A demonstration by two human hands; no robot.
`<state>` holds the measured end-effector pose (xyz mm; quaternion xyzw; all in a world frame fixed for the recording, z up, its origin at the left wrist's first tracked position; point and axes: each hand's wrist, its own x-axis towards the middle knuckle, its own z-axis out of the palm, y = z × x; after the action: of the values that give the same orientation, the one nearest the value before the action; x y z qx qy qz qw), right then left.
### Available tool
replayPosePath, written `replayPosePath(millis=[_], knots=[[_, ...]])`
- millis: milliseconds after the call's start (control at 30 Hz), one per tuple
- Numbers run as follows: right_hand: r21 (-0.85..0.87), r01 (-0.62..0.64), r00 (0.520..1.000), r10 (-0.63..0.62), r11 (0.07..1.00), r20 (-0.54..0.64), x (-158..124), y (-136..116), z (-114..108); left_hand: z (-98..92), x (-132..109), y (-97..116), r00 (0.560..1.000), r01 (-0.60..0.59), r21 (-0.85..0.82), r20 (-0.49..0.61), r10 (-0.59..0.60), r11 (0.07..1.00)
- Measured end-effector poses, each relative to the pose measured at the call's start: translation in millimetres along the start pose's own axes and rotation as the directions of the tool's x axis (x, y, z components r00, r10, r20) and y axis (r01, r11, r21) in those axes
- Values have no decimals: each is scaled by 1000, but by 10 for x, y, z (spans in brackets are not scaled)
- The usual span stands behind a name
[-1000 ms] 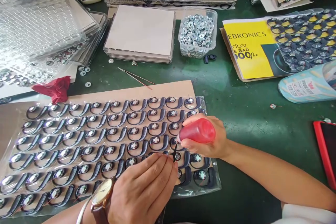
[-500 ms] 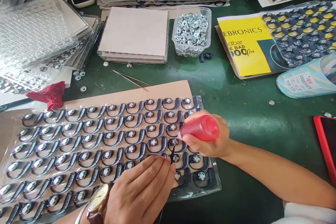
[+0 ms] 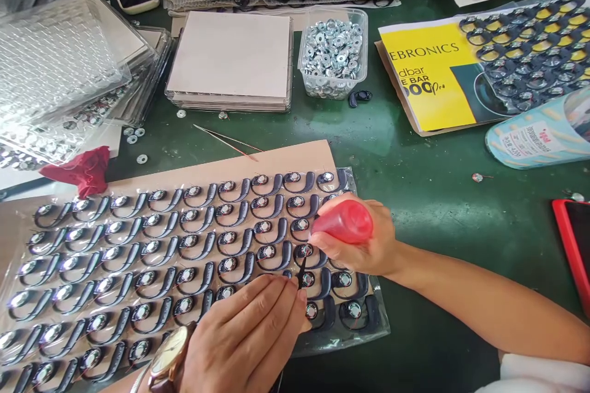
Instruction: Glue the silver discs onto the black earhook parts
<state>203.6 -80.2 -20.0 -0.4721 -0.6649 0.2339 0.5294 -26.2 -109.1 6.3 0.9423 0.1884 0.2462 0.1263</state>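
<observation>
Green tabletop (image 3: 428, 209) bears dark hooked pieces (image 3: 229, 264) and washers (image 3: 334, 43).

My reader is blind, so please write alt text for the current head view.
A person's right hand holds a red squeeze bottle and the left hand a dark pointed tool, over rows of dark hook-shaped parts. Beyond stands a clear tub of metal washers.

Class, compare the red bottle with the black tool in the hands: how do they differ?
The bottle is red; the tool is black. The bottle is broad and rounded, the tool slim and pointed. The right hand holds the bottle, the left hand the tool. Both are hand-held.
</observation>
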Motion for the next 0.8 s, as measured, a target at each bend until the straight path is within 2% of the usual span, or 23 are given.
replayPosePath(millis=[133, 333, 500, 600, 800], knots=[[-87, -38, 999, 39, 995, 16, 4, -21, -46, -35, -10, -24, 999, 32, -43, 24, -31, 999], [-41, -41, 999, 41, 998, -3, 0, -29, -48, -113, 21, -104, 994, 61, -121, 98, -49, 991], [-23, -42, 999, 42, 999, 3, 0, -32, -45, -132, 103, -135, 996, 60, -124, 69, -52, 990], [-17, -51, 998, 51, 999, 21, -7, -27, -49, -138, 160, -173, 995, 104, -172, 18, -102, 980], [-19, -18, 1000, 18, 1000, -4, -28, -3, -49, -191, 277, -308, 979, 204, -284, 45, -199, 937]])
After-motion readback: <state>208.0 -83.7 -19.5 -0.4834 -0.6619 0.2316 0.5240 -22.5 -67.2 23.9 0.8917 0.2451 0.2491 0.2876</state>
